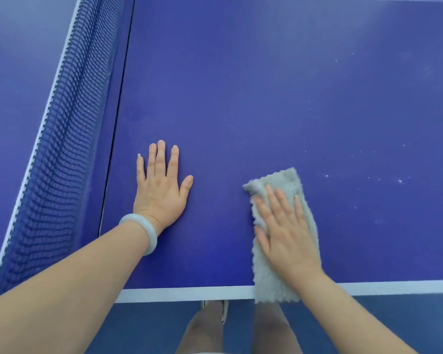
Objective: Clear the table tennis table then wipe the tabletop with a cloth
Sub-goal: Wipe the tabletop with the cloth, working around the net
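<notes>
The right hand (285, 231) lies flat with straight fingers on a grey cloth (279, 277), pressing it onto the blue table (266, 98); the cloth's near end hangs over the white edge line. The left hand (159, 190) rests palm down, fingers spread, on the tabletop near the net (62, 139), a pale bracelet (145, 232) on its wrist.
</notes>
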